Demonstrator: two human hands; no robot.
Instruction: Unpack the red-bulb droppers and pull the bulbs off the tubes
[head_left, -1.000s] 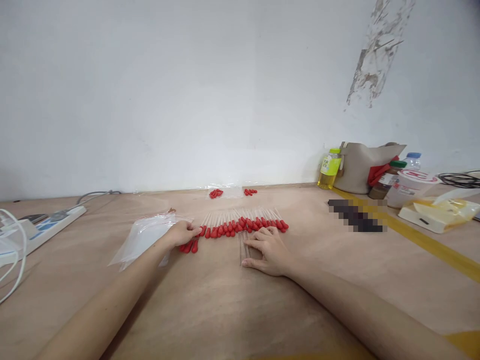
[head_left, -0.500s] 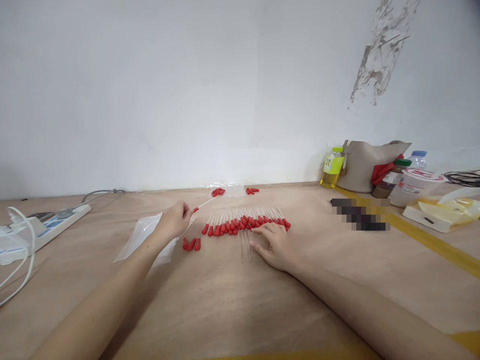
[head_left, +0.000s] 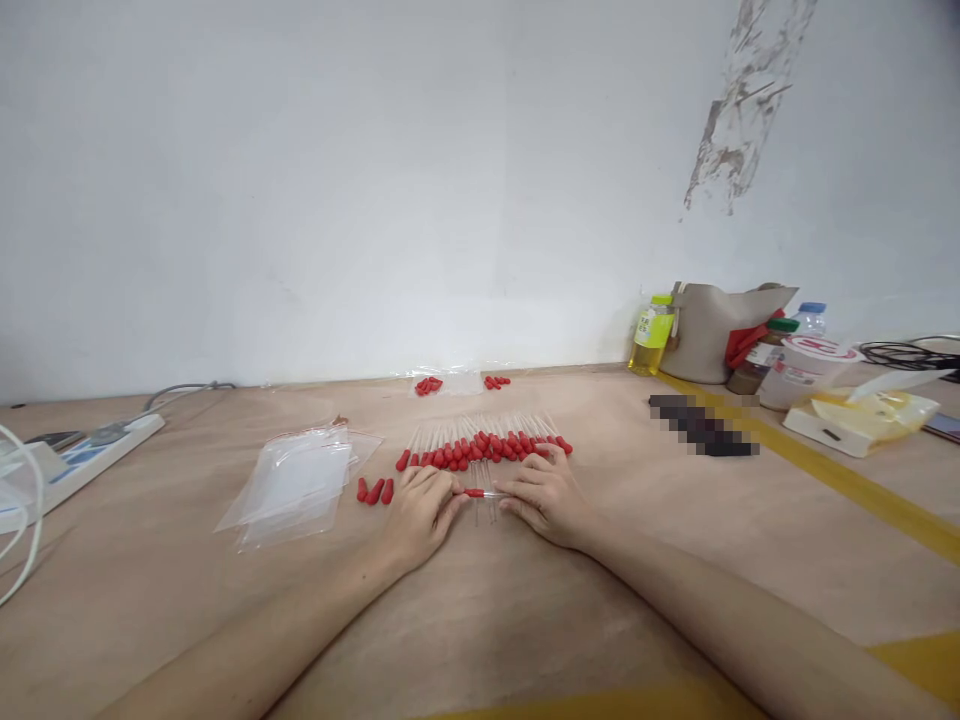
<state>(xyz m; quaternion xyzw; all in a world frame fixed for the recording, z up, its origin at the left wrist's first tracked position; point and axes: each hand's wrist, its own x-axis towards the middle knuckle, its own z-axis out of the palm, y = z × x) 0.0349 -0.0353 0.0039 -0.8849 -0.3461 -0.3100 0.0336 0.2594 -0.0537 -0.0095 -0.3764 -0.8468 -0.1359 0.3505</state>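
A row of several glass droppers with red rubber bulbs lies across the middle of the wooden table. Just in front of it my left hand and my right hand meet, fingers pinched on the two ends of one dropper lying crosswise, its red bulb toward my left fingers. A few bare glass tubes lie under it. Three loose red bulbs sit left of my left hand.
Clear plastic bags lie at the left. More red bulbs lie by the wall. A power strip and white cables are at the far left. A bottle, a grey bag and containers stand at the right.
My left hand carried a dropper from up near the bags down to the table in front of the row. My right hand drew in and took hold of its other end.
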